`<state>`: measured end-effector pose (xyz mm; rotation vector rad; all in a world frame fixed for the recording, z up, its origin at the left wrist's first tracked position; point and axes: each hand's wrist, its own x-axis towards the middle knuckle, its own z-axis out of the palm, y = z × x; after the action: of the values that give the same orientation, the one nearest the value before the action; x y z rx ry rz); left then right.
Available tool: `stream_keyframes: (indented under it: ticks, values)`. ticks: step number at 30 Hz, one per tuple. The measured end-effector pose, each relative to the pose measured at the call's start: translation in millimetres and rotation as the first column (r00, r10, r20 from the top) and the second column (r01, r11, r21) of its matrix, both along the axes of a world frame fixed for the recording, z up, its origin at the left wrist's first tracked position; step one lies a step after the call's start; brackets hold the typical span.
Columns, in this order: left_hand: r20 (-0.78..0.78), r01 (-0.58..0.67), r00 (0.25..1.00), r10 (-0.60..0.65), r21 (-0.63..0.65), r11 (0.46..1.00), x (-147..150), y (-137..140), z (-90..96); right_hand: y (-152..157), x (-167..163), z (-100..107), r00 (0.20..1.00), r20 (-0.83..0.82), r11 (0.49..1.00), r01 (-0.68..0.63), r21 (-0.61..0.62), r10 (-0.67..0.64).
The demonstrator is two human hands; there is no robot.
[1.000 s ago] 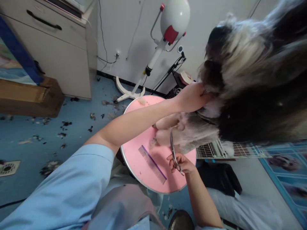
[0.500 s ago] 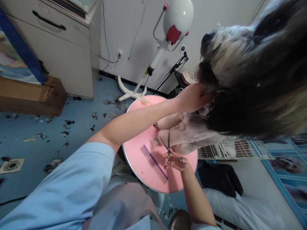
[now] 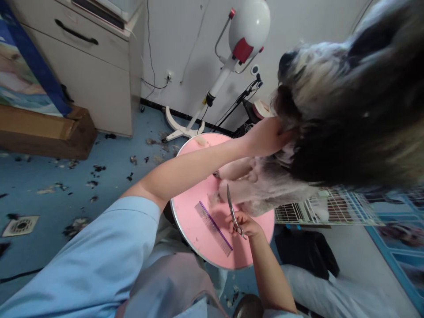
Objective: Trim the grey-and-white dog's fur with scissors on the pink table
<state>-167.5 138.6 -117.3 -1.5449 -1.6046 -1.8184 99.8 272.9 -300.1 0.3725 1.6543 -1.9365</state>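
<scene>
A grey, black and white dog [image 3: 344, 119] stands on a round pink table [image 3: 188, 221], its head large at the upper right. My left hand [image 3: 270, 137] is closed on the fur under the dog's chin, with the fingertips partly hidden in it. In my right hand [image 3: 247, 224] I hold a pair of scissors [image 3: 232, 212], blades together and pointing away from me beside the dog's front leg [image 3: 235, 190]. A metal comb with a purple spine [image 3: 214, 229] lies on the table, left of my right hand.
A white dryer on a stand [image 3: 218, 84] rises behind the table. Clumps of cut fur [image 3: 77, 226] are scattered over the blue floor. At the left are a cabinet [image 3: 82, 75] and a cardboard box [image 3: 49, 137]. A wire cage [image 3: 331, 207] stands at the right.
The scissors have gone from spread blades to closed ones, and my right hand has turned slightly. My left hand stays at the dog's chin. The whole view has shifted a little.
</scene>
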Motion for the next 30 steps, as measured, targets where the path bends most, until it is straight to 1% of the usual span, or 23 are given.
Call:
stream_keyframes:
  ticks: [2, 4, 6, 8, 9, 13, 15, 18, 21, 26, 30]
  values:
    - [0.061, 0.029, 0.998, -0.029, -0.013, 0.999, 1, -4, 2.5, 1, -1, -2, 1.0, -0.013, 0.999, 0.003, -0.05, -0.004]
    - [0.08, 0.043, 0.996, -0.043, 0.003, 0.999, 2, -7, 4.2, 1, -3, -3, 0.999, -0.025, 0.996, 0.033, -0.077, -0.035]
    - [0.06, 0.039, 0.997, -0.041, 0.039, 0.998, 2, -8, 4.8, 0, -6, -6, 0.998, -0.034, 0.998, 0.045, -0.053, -0.047]
    - [0.042, 0.033, 0.998, -0.036, 0.062, 0.998, 1, -7, 4.8, -2, -7, -8, 0.999, -0.027, 0.999, 0.033, -0.013, -0.033]
    - [0.037, 0.033, 0.999, -0.036, 0.064, 0.997, 0, -7, 4.7, -3, -8, -8, 1.0, -0.02, 1.0, 0.023, -0.012, -0.023]
    - [0.044, 0.028, 0.999, -0.03, 0.043, 0.999, -1, -5, 4.5, -7, -11, -10, 0.998, 0.018, 0.995, 0.064, -0.08, -0.062]
    - [0.053, 0.021, 0.998, -0.022, 0.033, 0.999, -2, -5, 4.2, -9, -13, -13, 0.997, 0.026, 0.994, 0.075, -0.083, -0.073]
    - [0.059, 0.028, 0.998, -0.03, 0.035, 0.999, -2, -5, 3.1, -11, -15, -19, 0.999, 0.024, 0.995, 0.051, -0.084, -0.049]
    - [0.055, 0.044, 0.997, -0.047, 0.048, 0.998, -2, -5, 1.4, -15, -14, -23, 0.997, 0.035, 0.99, 0.079, -0.114, -0.076]
    - [0.024, 0.031, 0.999, -0.032, 0.012, 0.999, -2, -9, 0.6, -21, -16, -25, 0.995, 0.048, 0.995, 0.087, -0.04, -0.085]
    - [0.001, 0.0, 1.0, 0.0, -0.042, 0.999, 2, -16, 7.0, -28, -20, -28, 0.986, 0.074, 0.987, 0.154, -0.052, -0.15]
